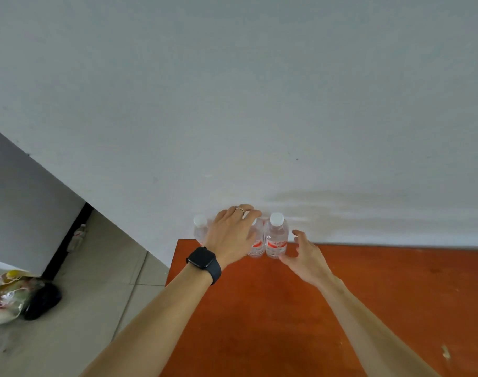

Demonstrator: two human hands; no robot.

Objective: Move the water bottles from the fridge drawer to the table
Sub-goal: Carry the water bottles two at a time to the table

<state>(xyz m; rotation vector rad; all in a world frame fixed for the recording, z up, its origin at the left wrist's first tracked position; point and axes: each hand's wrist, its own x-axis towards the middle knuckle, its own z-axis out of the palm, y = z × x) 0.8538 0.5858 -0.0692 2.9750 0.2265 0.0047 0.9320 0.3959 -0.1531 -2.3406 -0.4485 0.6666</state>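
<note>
Three clear water bottles with white caps and red labels stand in a row at the far left corner of the orange table (341, 308), against the wall. My left hand (232, 235), with a black watch on its wrist, lies over the middle bottle (257, 242); its fingers cover the cap and curl around the neck. Beside that hand, the left bottle (200, 229) is partly hidden. My right hand (304, 257) is spread open just right of the right bottle (276, 236), thumb close to its base, holding nothing.
A white wall (259, 104) rises directly behind the table. To the left, a grey fridge (22, 213) stands on the tiled floor, with a plastic bottle (78, 236) lying beside it. A crumpled bag (6, 300) and a black object (43, 300) lie at the fridge's foot.
</note>
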